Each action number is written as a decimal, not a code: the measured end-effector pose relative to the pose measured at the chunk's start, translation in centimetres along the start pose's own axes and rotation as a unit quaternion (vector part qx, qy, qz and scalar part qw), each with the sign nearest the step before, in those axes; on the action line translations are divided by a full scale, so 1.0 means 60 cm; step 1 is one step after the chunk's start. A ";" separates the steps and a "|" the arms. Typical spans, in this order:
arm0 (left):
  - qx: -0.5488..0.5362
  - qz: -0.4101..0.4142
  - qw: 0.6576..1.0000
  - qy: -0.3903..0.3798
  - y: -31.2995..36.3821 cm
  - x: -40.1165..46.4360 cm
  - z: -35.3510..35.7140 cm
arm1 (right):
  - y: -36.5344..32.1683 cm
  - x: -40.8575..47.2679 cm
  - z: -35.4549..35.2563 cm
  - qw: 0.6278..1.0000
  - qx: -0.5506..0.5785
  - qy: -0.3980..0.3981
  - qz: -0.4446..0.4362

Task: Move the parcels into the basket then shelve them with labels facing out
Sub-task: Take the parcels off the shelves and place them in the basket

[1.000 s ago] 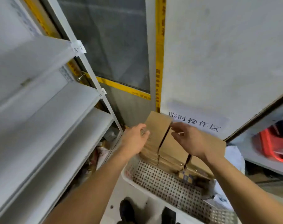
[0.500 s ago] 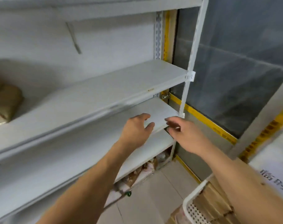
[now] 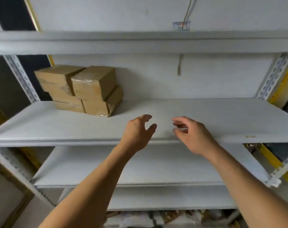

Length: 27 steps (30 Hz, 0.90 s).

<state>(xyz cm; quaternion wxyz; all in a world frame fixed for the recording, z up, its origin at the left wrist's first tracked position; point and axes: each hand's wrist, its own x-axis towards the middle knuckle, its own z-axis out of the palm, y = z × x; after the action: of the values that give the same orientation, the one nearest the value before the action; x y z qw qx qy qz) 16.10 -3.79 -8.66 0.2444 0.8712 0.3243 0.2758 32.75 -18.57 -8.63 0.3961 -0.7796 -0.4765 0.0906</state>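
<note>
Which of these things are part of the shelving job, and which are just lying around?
Part of the job:
- stacked cardboard parcels
- the shelf they sit on
- left hand and right hand, both empty

Just lying about:
- hanging cable on the wall
- clutter under the lowest shelf

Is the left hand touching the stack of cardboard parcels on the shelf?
Apart. In the head view, bare shelf shows between the left hand and the stacked parcels, which sit further left.
</note>
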 end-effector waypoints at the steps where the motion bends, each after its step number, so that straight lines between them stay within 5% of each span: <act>1: 0.007 -0.014 1.000 0.014 -0.014 0.006 -0.014 | -0.009 0.022 0.012 1.000 0.004 -0.007 -0.013; 15: 0.037 -0.152 0.970 0.187 -0.169 0.090 -0.206 | -0.194 0.256 0.174 0.980 0.013 -0.110 -0.168; 27: -0.021 -0.120 0.970 0.213 -0.336 0.220 -0.275 | -0.305 0.354 0.303 0.992 0.114 -0.058 -0.011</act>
<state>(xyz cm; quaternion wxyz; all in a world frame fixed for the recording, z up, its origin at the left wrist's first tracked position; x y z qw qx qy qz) 5.32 23.04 -4.56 0.2191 0.7421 0.4653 0.4300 22.27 12.66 -2.93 0.4547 -0.7174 -0.4943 0.1849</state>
